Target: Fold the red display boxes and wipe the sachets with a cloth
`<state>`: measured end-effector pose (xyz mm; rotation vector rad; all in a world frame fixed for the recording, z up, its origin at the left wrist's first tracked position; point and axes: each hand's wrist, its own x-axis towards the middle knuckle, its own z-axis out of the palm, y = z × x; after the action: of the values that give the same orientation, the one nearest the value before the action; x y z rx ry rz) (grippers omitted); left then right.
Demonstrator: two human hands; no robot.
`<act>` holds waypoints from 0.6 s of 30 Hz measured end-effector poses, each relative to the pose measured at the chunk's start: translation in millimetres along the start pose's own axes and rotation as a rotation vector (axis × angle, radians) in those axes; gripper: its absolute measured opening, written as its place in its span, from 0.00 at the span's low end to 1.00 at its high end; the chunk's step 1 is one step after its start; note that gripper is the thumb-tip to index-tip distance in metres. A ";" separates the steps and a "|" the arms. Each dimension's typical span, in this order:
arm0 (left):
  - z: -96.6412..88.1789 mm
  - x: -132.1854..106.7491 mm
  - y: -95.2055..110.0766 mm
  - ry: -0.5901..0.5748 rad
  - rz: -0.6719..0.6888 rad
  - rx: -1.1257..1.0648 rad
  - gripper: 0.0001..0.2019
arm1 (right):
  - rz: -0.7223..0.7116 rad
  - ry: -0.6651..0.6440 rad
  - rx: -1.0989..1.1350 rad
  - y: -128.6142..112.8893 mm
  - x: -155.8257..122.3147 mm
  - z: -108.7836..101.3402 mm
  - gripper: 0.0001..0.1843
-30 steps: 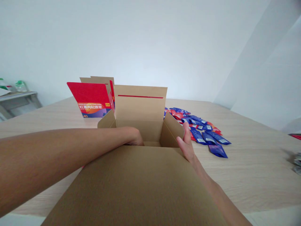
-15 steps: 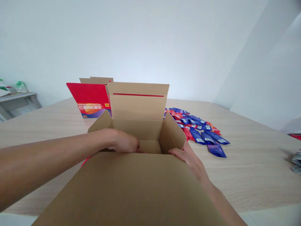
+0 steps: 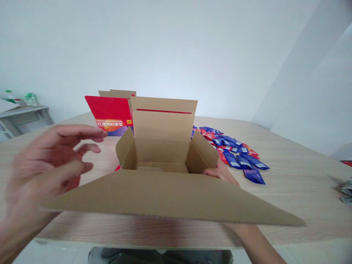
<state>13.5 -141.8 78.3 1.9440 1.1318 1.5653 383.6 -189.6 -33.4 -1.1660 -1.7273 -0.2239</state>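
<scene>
Right hand (image 3: 220, 171) is gripping the cardboard box (image 3: 162, 146) at its right side, just below the right side flap; fingers are mostly hidden behind the near flap, so it's pressing or pinching the wall and I cannot tell which. Left hand (image 3: 52, 157) is hanging in the air off the box's left side, fingers spread loosely, holding nothing, motion-blurred.

Box is sitting on the wooden table (image 3: 288, 190) directly ahead of the person, all flaps open, inside looking empty apart from the folded bottom panels.

Handling, my read: thin corrugated board, light, stiff along the walls but floppy at the flaps. Best taking it by a wall or corner, not a flap; one-handed it's likely sliding on the tabletop.

Around the grip: pile of blue and red sachets (image 3: 233, 150) lying just beyond the right hand. Red printed carton (image 3: 110, 115) standing behind the box on the far left. The wide near flap is blocking the view of the front wall.
</scene>
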 end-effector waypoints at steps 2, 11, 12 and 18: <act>9.4 -18.0 -12.1 -0.128 -0.039 -0.143 0.23 | -0.007 0.070 0.013 -6.1 4.4 4.0 0.16; 48.2 -28.3 -15.2 -0.287 -0.128 0.093 0.15 | -0.006 0.111 -0.016 -16.3 10.9 7.3 0.14; 48.5 -26.1 -15.9 -0.255 -0.160 0.091 0.14 | 0.024 0.111 0.021 -18.0 10.5 9.5 0.16; 23.3 1.3 -26.6 -0.074 -0.196 0.047 0.08 | 0.097 0.179 0.459 -24.8 8.7 22.3 0.46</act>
<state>26.4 -120.8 52.8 1.8417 1.2946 1.3651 350.0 -183.6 -28.5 -0.8587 -1.4597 0.1215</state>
